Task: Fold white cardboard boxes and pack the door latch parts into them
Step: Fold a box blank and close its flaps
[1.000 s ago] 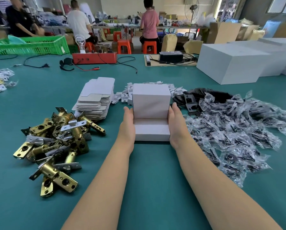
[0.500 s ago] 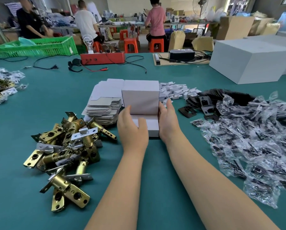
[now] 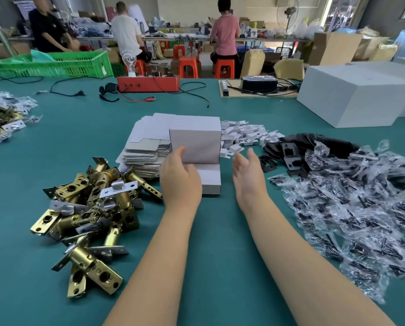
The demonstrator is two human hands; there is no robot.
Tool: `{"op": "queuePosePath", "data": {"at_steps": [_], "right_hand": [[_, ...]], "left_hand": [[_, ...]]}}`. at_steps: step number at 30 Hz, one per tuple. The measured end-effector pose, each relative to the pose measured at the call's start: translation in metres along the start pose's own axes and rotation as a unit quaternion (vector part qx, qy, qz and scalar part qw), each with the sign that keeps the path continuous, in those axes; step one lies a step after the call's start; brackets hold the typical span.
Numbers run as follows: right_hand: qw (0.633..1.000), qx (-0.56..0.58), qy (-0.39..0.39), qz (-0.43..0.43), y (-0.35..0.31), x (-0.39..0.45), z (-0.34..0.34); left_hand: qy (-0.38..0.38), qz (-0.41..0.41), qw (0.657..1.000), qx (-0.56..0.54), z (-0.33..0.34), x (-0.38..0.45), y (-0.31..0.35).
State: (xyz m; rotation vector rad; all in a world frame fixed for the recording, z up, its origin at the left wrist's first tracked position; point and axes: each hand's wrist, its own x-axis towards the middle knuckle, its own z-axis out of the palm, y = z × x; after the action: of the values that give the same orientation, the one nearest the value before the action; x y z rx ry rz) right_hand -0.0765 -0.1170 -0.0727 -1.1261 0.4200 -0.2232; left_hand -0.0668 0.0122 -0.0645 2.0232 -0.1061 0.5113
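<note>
From my feed I see only two bare forearms, uncovered right down to the bottom edge of the view, no sleeve showing. My left hand (image 3: 180,182) and right hand (image 3: 249,177) wear no gloves, rings, watch or wristband.

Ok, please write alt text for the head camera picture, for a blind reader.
Two open hands, left and right, flank stacked white boxes on a green table. Brass latches lie left, bagged parts right.

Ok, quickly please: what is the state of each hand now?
Left hand: open, holding nothing, beside the stacked white boxes.
Right hand: open, holding nothing, apart from them.
</note>
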Motion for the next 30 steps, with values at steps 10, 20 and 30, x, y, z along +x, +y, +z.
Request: {"op": "queuePosePath", "data": {"at_steps": [10, 20, 30], "right_hand": [[0.992, -0.076, 0.088, 0.038, -0.014, -0.043, -0.032], [0.994, -0.041, 0.065, 0.079, -0.018, -0.064, -0.028], [0.995, -0.046, 0.036, 0.078, -0.009, -0.075, -0.029]], "left_hand": [[-0.111, -0.03, 0.897, 0.427, -0.011, 0.074, 0.0], [-0.032, 0.041, 0.87, 0.49, -0.027, 0.072, -0.005], [0.147, 0.079, 0.975, 0.149, -0.048, 0.053, 0.03]]}}
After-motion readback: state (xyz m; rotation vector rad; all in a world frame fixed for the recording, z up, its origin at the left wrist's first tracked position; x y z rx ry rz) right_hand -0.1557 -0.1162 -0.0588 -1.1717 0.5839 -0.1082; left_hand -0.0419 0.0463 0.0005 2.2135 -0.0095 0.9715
